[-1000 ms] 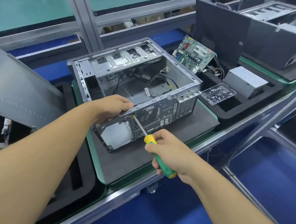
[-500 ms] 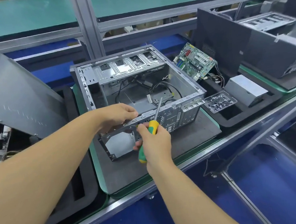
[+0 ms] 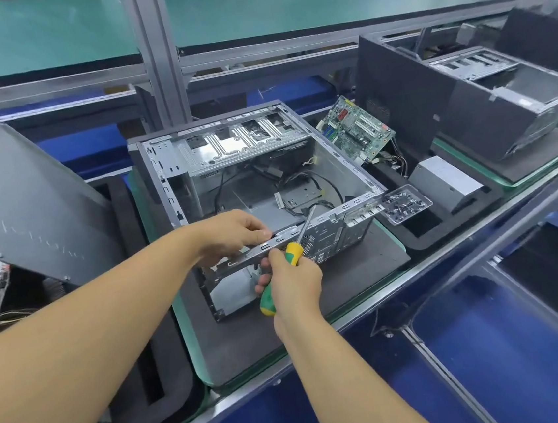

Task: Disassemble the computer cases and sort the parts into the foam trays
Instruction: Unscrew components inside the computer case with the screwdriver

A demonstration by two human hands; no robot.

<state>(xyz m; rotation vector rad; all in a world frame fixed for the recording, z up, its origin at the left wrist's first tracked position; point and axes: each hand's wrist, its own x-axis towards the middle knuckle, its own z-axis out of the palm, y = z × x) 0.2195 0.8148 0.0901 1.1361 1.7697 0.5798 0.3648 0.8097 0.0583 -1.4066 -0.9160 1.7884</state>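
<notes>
Gripping green-and-yellow screwdriver (image 3: 294, 251) with right hand (image 3: 291, 279), holding grey metal computer case (image 3: 349, 205) at 10 o'clock with left hand (image 3: 235, 231); might slip and poke it.

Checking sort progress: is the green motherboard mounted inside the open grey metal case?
No, the green motherboard leans over the black foam tray, outside the open grey metal computer case.

Two bare forearms reach in from the lower left and bottom centre, meeting mid-frame. The left hand (image 3: 233, 231), palm down, pinches the near rim of the computer case (image 3: 239, 146). Just below it, the right hand (image 3: 293, 280) is fisted round a screwdriver (image 3: 294, 251) handle.
</notes>
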